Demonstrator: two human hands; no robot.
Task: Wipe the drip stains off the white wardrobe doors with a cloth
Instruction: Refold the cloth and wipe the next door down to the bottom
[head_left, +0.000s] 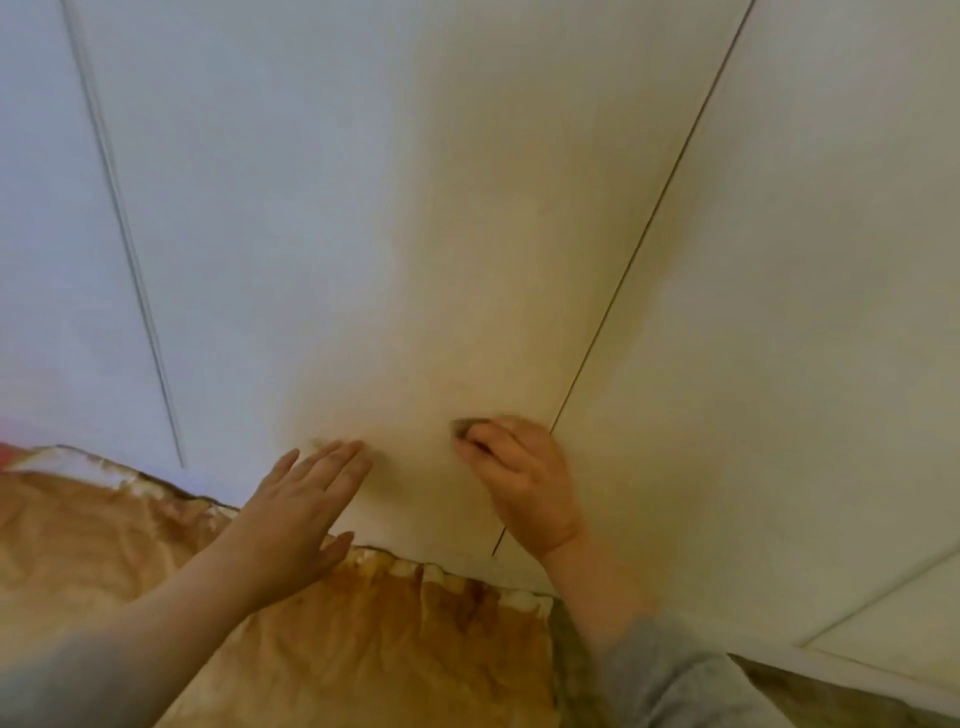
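Bracing my left hand (306, 499) flat, fingers straight, on the door (415, 260), likely to steady myself, I press the small dark cloth (467, 427), bunched in my curled right hand (519, 478), low beside the seam (649, 223), just above the bedspread (156, 545).

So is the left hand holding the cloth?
No, the left hand lies flat on the door; the right hand grips the cloth.
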